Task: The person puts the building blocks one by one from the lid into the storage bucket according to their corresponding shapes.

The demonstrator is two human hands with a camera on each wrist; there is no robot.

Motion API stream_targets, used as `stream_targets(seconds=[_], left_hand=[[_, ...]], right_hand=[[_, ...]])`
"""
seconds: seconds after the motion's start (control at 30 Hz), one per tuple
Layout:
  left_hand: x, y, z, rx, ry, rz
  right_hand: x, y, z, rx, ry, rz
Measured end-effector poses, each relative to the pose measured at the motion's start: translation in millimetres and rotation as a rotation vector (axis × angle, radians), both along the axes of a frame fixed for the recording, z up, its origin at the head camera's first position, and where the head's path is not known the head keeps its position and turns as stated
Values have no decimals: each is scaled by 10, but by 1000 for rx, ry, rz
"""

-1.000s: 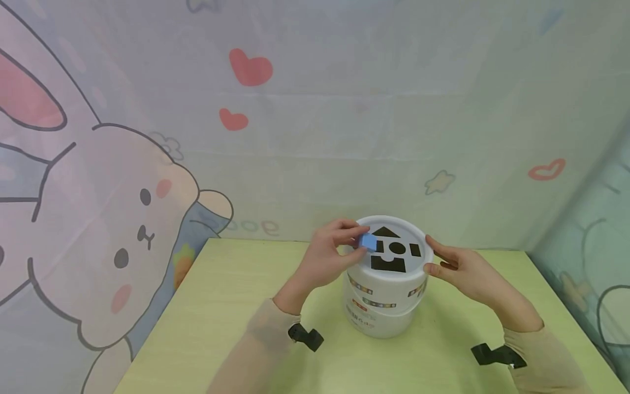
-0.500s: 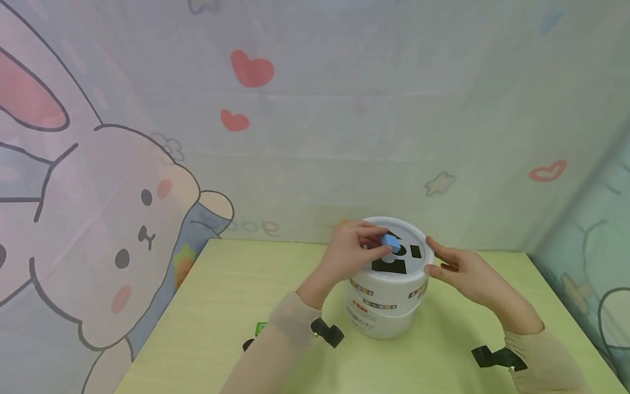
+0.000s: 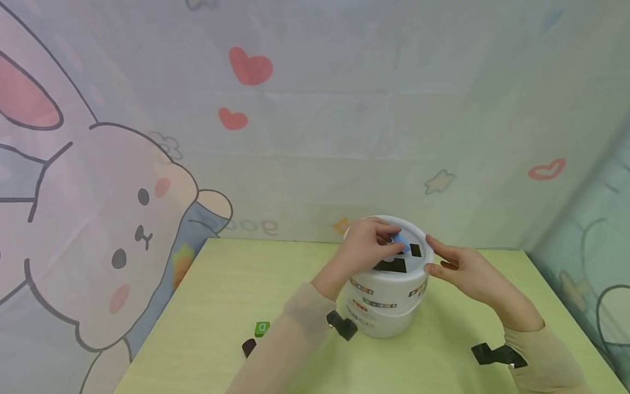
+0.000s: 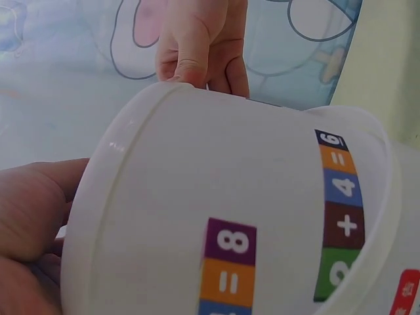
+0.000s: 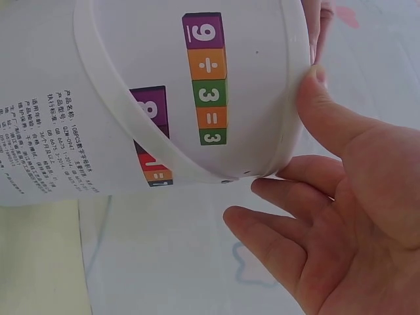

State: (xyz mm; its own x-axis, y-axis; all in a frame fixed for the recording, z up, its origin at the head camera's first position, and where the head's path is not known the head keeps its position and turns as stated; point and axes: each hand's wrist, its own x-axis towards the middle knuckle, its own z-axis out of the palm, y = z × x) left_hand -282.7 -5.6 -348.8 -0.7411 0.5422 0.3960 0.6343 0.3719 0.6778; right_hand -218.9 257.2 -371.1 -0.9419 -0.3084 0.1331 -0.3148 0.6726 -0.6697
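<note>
In the head view a white bucket (image 3: 384,323) stands on the table, its lid (image 3: 418,232) cut with dark shaped holes. Over that lid my left hand (image 3: 366,243) pinches a small blue block (image 3: 401,242) between thumb and fingers, tilted near the round hole and the small right-hand hole. Whether the block touches the lid is hidden by the fingers. My right hand (image 3: 465,271) holds the lid's right edge, thumb and fingers against the rim. In the right wrist view that right hand (image 5: 348,216) reaches around the bucket's top edge (image 5: 298,85).
A green block (image 3: 262,329) with a white character lies left of the bucket, and a dark object (image 3: 249,347) sits beside it, partly behind the left sleeve. A printed cloth (image 3: 320,137) hangs behind the table (image 3: 221,290).
My left hand has carried the blue block rightward across the lid, from the left-hand holes toward the right. The green block and dark object have come into sight. My right hand stays put.
</note>
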Motion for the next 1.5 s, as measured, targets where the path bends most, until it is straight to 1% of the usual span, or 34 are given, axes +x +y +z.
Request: stream_targets(seconds=[0.23,0.37,0.43,0.6,0.77,0.97,1.27,1.43,1.5], left_hand=[[3,123,52,-88,-25,34],[3,191,83,-137,-13,68],[-1,220,94,-147,-9,69],[-11,274,100,-155,-17,48],[-23,304,99,-177,-14,41],[-14,350,114,-212,8,35],[-30,392,80,-255,34,53],[-38,394,83,-287,72,36],[-38,393,85,-297,75,28]], right_hand=[[8,1,-25,-16,-7,-1],[10,5,-35,-14,-3,0],[12,7,-37,-16,1,5],[17,7,-45,-21,-1,6],[13,8,-56,-23,-2,1],[5,16,-57,-20,3,0],[-15,22,-78,-17,11,7],[-22,16,-80,-15,8,5],[-22,13,-78,-18,3,5]])
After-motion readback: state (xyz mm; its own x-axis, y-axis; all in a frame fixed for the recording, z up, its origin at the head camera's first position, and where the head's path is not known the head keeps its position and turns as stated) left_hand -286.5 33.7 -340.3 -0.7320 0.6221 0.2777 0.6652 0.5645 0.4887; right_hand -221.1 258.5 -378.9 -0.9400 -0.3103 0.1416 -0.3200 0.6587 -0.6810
